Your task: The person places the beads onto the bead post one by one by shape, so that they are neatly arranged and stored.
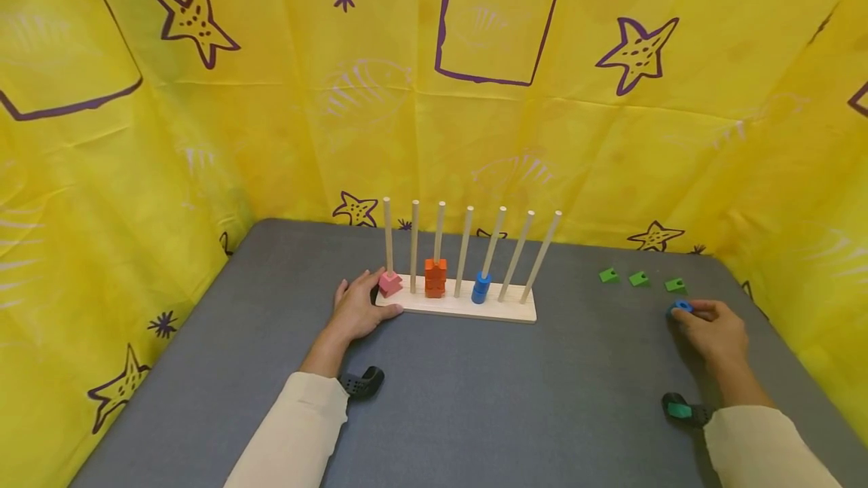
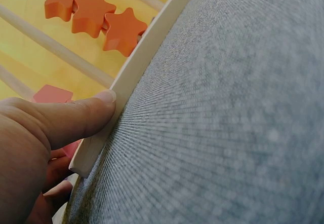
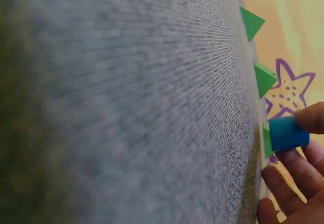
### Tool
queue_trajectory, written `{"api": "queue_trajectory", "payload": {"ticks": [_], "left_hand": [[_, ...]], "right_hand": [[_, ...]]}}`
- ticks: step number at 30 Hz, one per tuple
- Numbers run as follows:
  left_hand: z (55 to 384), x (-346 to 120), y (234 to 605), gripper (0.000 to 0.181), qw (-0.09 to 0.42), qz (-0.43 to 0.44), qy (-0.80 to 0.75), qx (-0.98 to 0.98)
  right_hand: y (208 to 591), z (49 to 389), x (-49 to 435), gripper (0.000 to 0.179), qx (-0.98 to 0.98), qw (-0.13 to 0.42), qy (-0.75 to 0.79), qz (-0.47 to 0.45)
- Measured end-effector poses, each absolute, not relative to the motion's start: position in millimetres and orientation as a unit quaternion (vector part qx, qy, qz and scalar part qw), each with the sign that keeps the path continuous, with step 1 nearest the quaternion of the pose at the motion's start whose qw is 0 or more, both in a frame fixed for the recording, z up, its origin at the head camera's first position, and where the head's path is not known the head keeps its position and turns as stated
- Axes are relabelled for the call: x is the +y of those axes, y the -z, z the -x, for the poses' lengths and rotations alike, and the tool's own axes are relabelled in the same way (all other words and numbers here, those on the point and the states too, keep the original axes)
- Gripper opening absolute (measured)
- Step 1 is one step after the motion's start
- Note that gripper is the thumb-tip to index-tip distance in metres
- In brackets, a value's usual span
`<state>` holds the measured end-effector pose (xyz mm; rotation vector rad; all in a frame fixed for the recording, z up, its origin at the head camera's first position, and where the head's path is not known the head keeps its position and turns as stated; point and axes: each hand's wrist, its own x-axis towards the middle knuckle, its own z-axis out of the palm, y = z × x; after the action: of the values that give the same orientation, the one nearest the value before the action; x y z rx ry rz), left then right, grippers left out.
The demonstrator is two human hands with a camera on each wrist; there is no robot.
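A wooden board with several upright pegs (image 1: 434, 306) stands mid-table. My left hand (image 1: 360, 307) grips its left end, the thumb (image 2: 91, 113) on the front edge and the other fingers around the end. Pink pieces (image 1: 389, 284) sit on the leftmost peg, beside that hand. Orange star pieces (image 2: 91, 14) are stacked on the third peg, and blue pieces (image 1: 481, 288) on the fifth. Over at the right, my right hand (image 1: 717, 331) pinches a blue cylinder (image 3: 288, 133) between thumb and fingers.
Green triangular blocks (image 1: 639, 279) lie in a row at the back right, just beyond the right hand. A yellow patterned cloth (image 1: 420, 126) hangs behind and beside the grey table (image 1: 434, 390). Each wrist wears a dark band.
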<state>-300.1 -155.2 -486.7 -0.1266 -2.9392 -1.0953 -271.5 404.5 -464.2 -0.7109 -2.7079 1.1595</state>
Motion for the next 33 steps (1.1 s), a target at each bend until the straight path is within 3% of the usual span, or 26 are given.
{"api": "queue_trajectory", "payload": {"ticks": [12,22,33], "left_hand": [[299,-155,486,0.083,-0.001,0.041,0.350,-0.936],[299,-155,485,0.083,-0.003,0.040,0.350,-0.936],[300,-155,486,0.082,-0.001,0.042,0.347,-0.937]], "right_hand": [[427,266,383,0.059,-0.901,0.107,-0.399,0.134],[367,259,344,0.024,-0.862,0.153,-0.480,0.045],[323,253,298,0.037,-0.859,0.211,-0.464,-0.031]]}}
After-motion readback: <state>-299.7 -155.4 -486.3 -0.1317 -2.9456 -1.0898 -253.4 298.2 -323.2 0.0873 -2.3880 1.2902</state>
